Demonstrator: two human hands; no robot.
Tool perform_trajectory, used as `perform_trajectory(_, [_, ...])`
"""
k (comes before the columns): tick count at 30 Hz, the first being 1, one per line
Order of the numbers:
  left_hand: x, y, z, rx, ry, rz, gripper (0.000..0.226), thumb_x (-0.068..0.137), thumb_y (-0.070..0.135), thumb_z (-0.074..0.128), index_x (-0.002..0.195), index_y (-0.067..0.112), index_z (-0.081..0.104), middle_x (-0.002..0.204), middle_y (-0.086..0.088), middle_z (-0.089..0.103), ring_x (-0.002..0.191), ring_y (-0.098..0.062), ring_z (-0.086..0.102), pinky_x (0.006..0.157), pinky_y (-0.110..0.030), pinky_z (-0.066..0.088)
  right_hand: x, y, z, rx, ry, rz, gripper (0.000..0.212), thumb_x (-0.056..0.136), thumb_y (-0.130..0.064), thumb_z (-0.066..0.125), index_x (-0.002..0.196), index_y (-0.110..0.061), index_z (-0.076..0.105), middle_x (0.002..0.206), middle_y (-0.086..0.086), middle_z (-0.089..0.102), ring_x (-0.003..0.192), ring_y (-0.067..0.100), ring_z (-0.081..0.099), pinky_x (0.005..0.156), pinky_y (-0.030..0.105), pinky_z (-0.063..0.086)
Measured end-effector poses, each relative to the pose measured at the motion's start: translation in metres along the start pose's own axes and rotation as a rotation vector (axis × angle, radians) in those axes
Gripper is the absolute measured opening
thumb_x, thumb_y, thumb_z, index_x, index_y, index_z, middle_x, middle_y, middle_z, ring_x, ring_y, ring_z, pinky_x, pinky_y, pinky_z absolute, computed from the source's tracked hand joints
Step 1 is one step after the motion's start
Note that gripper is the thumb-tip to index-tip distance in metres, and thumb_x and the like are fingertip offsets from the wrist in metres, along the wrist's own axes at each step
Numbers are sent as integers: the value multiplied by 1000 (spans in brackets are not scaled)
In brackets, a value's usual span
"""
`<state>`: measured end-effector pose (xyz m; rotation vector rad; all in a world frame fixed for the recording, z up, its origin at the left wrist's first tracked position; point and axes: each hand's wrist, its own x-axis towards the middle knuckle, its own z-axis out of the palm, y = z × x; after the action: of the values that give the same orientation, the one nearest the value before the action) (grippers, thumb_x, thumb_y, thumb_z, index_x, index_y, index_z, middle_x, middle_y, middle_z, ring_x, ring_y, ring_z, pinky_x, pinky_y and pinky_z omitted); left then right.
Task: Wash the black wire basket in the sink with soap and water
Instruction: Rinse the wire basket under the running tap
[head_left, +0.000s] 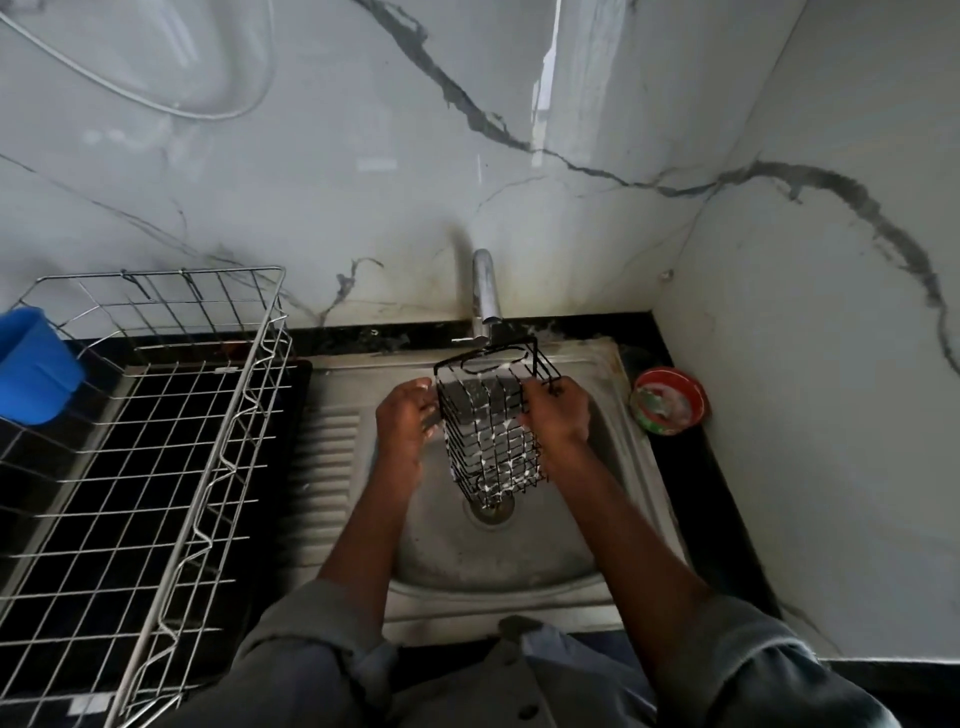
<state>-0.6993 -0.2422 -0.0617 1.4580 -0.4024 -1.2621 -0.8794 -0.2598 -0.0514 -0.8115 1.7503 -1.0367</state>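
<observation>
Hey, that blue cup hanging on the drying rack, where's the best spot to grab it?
Probably the blue cup's open rim, coming from above. It hangs on the silver drying rack's left wall with its mouth tilted upward, so lifting up should unhook it.

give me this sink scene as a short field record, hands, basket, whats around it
basket: black wire basket, soapy, held over the sink drain
left hand: left hand against the basket's left side
right hand: right hand grips the basket's right side
tap: tap right behind the basket; running water not discernible
left of sink: metal dish rack with a blue cup
right of sink: red soap tub on the counter
</observation>
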Motion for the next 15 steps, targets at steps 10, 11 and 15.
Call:
perform_trajectory(10, [-3, 5, 0, -13, 93, 88, 18, 99, 11, 57, 87, 20, 66, 81, 0, 68, 74, -15, 62, 67, -27, 45, -6, -2, 22, -63, -47, -61, 40, 58, -60, 61, 82, -28, 64, 79, -5, 74, 76, 20, 74, 76, 48, 62])
perform_trajectory(11, [-2, 4, -2, -19, 112, 89, 17, 100, 12, 58, 87, 20, 66, 83, -1, 67, 76, -16, 61, 68, -27, 45, -8, -1, 26, -72, -49, -71, 43, 56, -61, 59, 82, -28, 64, 79, -5, 74, 76, 21, 73, 75, 48, 62])
perform_trajectory(15, [1, 4, -5, -15, 128, 116, 15, 99, 14, 59, 88, 21, 67, 84, -1, 68, 76, -16, 61, 67, -27, 44, -13, -9, 24, -82, -39, -77, 32, 65, -55, 64, 83, -28, 62, 77, -7, 74, 72, 18, 74, 77, 47, 62])
